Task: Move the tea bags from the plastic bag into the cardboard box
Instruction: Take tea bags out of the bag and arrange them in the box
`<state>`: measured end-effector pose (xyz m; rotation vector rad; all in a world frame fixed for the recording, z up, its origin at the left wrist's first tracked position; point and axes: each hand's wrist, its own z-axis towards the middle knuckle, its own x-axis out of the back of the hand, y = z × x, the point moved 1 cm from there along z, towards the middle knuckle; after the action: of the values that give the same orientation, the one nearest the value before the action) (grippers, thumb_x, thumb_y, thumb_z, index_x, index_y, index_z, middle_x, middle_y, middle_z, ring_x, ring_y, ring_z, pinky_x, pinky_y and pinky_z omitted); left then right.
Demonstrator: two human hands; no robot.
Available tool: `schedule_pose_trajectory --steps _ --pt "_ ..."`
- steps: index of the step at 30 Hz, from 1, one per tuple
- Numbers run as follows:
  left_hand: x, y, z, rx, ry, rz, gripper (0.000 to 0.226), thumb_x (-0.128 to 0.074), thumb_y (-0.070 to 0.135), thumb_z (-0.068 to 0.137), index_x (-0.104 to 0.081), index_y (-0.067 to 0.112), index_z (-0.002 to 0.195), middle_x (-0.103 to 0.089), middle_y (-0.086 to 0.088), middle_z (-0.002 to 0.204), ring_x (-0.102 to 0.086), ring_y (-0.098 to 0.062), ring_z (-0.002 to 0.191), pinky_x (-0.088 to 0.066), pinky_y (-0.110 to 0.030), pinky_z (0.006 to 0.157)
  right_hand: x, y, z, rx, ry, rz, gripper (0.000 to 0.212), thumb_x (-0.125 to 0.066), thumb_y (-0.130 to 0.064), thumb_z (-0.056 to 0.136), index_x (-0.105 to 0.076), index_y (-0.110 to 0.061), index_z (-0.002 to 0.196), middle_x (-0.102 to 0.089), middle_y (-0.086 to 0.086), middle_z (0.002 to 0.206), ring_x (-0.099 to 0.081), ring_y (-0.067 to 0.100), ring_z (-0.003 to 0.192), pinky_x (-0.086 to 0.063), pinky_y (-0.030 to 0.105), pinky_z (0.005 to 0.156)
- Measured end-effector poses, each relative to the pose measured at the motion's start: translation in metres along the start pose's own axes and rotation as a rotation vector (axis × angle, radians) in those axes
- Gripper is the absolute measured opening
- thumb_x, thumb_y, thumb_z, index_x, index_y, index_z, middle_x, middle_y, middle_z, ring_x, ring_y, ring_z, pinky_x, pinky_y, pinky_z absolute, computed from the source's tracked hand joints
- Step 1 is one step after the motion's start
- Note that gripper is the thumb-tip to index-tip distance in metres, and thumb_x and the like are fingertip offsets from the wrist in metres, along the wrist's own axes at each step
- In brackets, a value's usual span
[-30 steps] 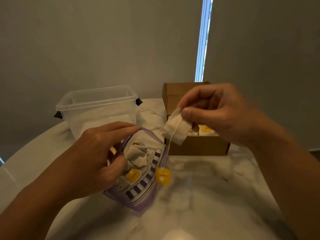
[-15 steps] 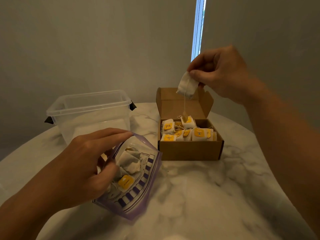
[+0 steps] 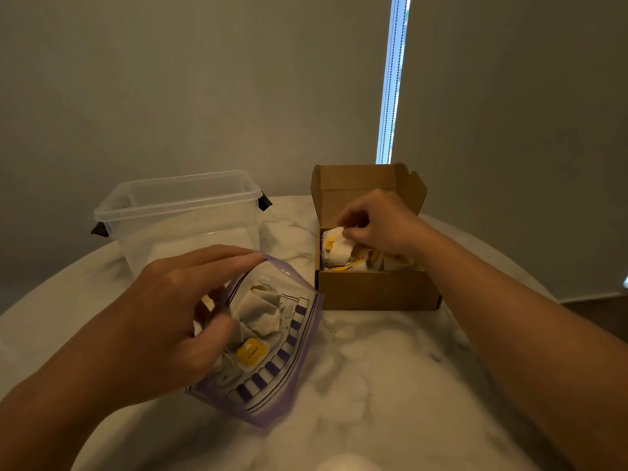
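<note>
Right hand (image 3: 377, 222): fingers curled, pinching one tea bag (image 3: 336, 248) at its upper edge, low inside the cardboard box (image 3: 373, 288). White paper pouch, soft and creased, yellow tag lying against its face just left of the fingertips. Packed under and to the right of that hand, more tea bags of the same kind, white with yellow tags, too overlapped to count exactly.

Left hand (image 3: 176, 311): gripping the mouth of the plastic bag (image 3: 289, 334), forefinger stretched along the far rim, thumb pressed on the near side, mouth held open towards the right hand. Clear film with purple edging and a purple striped print. Inside, just right of the left thumb, at least two crumpled pouches (image 3: 260, 316) and one yellow tag (image 3: 250, 353) showing.

Box lid standing upright beyond the right hand, side flaps open, top fully clear above the wrist. Box front wall just beside the plastic bag's right corner; touching or not, cannot tell. Broad stretch of marbled desk (image 3: 390, 385) between the two forearms and nearer than both hands.

Counted: two hands, one cardboard box, one plastic bag, one clear plastic tub (image 3: 176, 212) lidless, with dark side clips, beyond the left hand.
</note>
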<state>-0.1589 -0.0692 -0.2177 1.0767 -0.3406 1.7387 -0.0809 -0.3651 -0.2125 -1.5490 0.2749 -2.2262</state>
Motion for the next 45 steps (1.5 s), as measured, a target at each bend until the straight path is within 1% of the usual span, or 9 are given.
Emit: schedule_pose_trajectory --steps 4,6,12,16,21,27,33,39,45 --pt "0.001 0.001 0.001 0.024 -0.008 0.021 0.055 -0.043 0.038 0.08 -0.056 0.029 0.132 -0.058 0.024 0.121 -0.061 0.0 0.091 -0.052 -0.01 0.057 0.01 -0.007 -0.016 0.015 0.195 0.075 0.018 -0.071 -0.016 0.088 -0.073 -0.018 0.106 -0.071 -0.006 0.097 -0.064 0.002 0.084 -0.054 0.015 0.075" --pt "0.0 0.002 0.002 0.035 -0.023 0.035 0.056 -0.042 0.039 0.08 -0.056 0.027 0.133 -0.059 0.019 0.121 -0.061 0.0 0.092 -0.053 -0.012 0.058 0.016 -0.02 -0.032 0.052 0.228 0.163 0.015 -0.071 -0.016 0.087 -0.074 -0.019 0.102 -0.071 -0.009 0.092 -0.066 0.001 0.081 -0.056 0.016 0.074" --pt "-0.001 0.007 0.001 0.103 -0.019 0.105 0.056 -0.051 0.022 0.078 -0.057 0.02 0.134 -0.059 0.011 0.124 -0.061 -0.003 0.08 -0.05 -0.008 0.055 0.019 -0.078 -0.091 0.195 0.008 0.513 0.012 -0.071 -0.013 0.086 -0.073 -0.016 0.098 -0.072 -0.006 0.087 -0.07 0.007 0.082 -0.057 0.019 0.07" --pt "-0.002 0.008 0.003 0.088 -0.026 0.091 0.057 -0.046 0.031 0.079 -0.06 0.017 0.133 -0.062 0.007 0.125 -0.062 -0.004 0.08 -0.049 -0.01 0.055 -0.007 -0.106 -0.107 0.332 -0.19 0.418 0.016 -0.071 -0.013 0.086 -0.073 -0.015 0.102 -0.072 -0.005 0.094 -0.069 0.004 0.086 -0.058 0.021 0.076" --pt "-0.002 0.009 0.003 0.059 -0.025 0.08 0.062 -0.04 0.038 0.078 -0.059 0.017 0.132 -0.061 0.008 0.123 -0.06 0.0 0.086 -0.049 -0.007 0.058 -0.041 -0.12 -0.107 0.517 -0.262 0.074 0.021 -0.072 -0.014 0.085 -0.073 -0.016 0.106 -0.07 0.001 0.104 -0.064 0.013 0.091 -0.057 0.029 0.074" --pt "-0.004 0.014 0.004 0.048 -0.016 0.051 0.059 -0.04 0.036 0.078 -0.059 0.019 0.132 -0.06 0.013 0.12 -0.057 0.008 0.094 -0.049 -0.006 0.065 -0.056 -0.136 -0.105 0.342 -0.215 -0.074 0.02 -0.059 -0.021 0.096 -0.066 -0.014 0.113 -0.053 0.001 0.093 -0.053 0.018 0.088 -0.033 0.019 0.063" --pt "-0.005 0.016 0.005 0.04 -0.026 0.047 0.059 -0.041 0.034 0.078 -0.06 0.018 0.132 -0.059 0.013 0.12 -0.053 0.015 0.096 -0.045 -0.002 0.068 -0.08 -0.14 -0.1 0.237 -0.226 -0.142 0.027 -0.054 -0.023 0.097 -0.058 -0.012 0.121 -0.057 0.01 0.124 -0.056 0.026 0.112 -0.045 0.032 0.085" --pt "-0.006 0.017 0.005 0.041 -0.034 0.059 0.06 -0.04 0.034 0.079 -0.06 0.016 0.132 -0.061 0.011 0.119 -0.054 0.015 0.092 -0.043 0.0 0.067 -0.073 -0.138 -0.098 0.141 -0.366 -0.149 0.032 -0.05 -0.013 0.099 -0.054 -0.004 0.129 -0.051 0.017 0.134 -0.048 0.03 0.124 -0.038 0.035 0.101" --pt "-0.006 0.016 0.005 0.047 -0.039 0.076 0.061 -0.039 0.036 0.079 -0.06 0.014 0.132 -0.063 0.004 0.122 -0.055 0.009 0.088 -0.042 0.001 0.067 -0.067 -0.132 -0.103 0.094 -0.307 -0.1 0.036 -0.064 -0.02 0.091 -0.057 -0.013 0.125 -0.051 0.009 0.128 -0.05 0.025 0.115 -0.038 0.028 0.082"
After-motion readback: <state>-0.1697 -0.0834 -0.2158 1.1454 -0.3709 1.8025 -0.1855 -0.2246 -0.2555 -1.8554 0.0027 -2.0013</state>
